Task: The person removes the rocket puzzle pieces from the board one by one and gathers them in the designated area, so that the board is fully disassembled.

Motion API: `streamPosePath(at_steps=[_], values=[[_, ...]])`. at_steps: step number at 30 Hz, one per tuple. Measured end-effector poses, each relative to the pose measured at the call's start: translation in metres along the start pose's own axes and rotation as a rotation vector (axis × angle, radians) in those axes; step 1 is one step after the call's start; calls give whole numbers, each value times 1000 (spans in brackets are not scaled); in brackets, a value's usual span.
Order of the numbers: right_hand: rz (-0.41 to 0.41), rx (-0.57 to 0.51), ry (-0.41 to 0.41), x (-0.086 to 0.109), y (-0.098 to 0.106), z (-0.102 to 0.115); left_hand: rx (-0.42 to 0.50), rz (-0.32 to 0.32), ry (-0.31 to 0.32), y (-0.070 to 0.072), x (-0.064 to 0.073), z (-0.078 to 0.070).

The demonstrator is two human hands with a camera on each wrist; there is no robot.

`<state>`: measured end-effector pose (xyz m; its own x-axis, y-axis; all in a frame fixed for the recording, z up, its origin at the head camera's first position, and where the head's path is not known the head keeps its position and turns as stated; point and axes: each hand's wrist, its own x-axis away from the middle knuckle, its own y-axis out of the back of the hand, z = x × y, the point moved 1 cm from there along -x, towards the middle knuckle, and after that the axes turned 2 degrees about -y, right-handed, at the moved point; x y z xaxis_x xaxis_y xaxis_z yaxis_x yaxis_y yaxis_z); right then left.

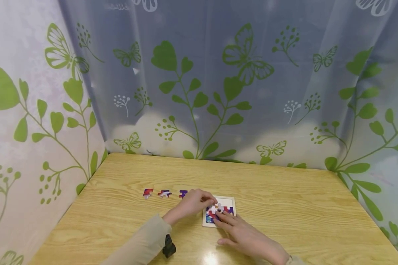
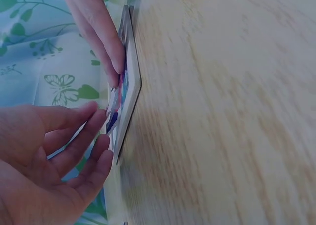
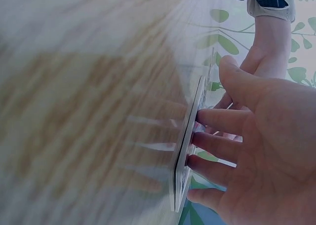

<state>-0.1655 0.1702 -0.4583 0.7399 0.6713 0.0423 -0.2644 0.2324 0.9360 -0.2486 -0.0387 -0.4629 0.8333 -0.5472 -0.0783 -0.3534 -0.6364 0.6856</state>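
Observation:
A square jigsaw puzzle tray (image 1: pixel 232 202) with a pale frame lies on the table, partly filled with red, purple and white pieces. My left hand (image 1: pixel 194 201) reaches over its left side and pinches a puzzle piece (image 2: pixel 113 120) at the fingertips, tilted against the pieces in the tray. From the right, my right hand (image 1: pixel 243 233) lays its nearly straight fingers on the assembled part, fingertips touching the surface. In the right wrist view those fingers (image 3: pixel 217 143) spread along the tray edge, thumb held apart. The hands cover part of the picture.
Left of the tray, loose puzzle pieces lie in a row: a red one (image 1: pixel 147 193), a white and red one (image 1: pixel 164 193), and a purple one (image 1: pixel 183 193) beside my left hand. The wooden table (image 1: pixel 285 198) meets patterned curtains (image 1: pixel 212 110) at its back and sides.

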Motion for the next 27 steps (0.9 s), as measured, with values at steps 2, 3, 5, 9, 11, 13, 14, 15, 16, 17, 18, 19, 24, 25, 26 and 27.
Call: streamPosePath(at_steps=[2,3,5,9,11,13,14,15,16,17,18,19,24,25,26,27], values=[[4,-4,-4,0,0,0,7,-6,4,0,-1,-1],[4,-4,-3,-1,0,0,5,-9,5,0,-1,-1],[7,-8,-4,-1,-1,0,7,-14,4,0,-1,-2],[0,-4,6,-1,-2,-1,29,-15,18,0,-1,-1],[-3,-2,8,-1,-2,-1,51,-16,34,1,-1,-1],[-4,-3,8,-1,-1,-1,65,-22,45,2,0,0],[-3,-5,7,-1,-1,-1,68,-27,49,3,0,0],[-3,-5,7,-1,-1,-1,67,-31,51,3,0,0],[-1,-8,6,0,-1,-1,67,-35,54,4,0,1],[0,-11,7,0,-1,-1,68,-40,56,4,0,1],[3,-13,6,0,-1,-1,65,-44,58,5,0,1],[6,-14,6,0,0,-1,64,-47,63,5,0,1],[16,-17,4,-1,0,-1,57,-59,107,7,0,0],[17,-18,3,-1,0,-1,59,-62,117,7,0,0],[19,-19,1,-1,0,-1,60,-63,127,7,0,0],[19,-20,0,-1,1,-1,62,-65,136,8,0,-1]])
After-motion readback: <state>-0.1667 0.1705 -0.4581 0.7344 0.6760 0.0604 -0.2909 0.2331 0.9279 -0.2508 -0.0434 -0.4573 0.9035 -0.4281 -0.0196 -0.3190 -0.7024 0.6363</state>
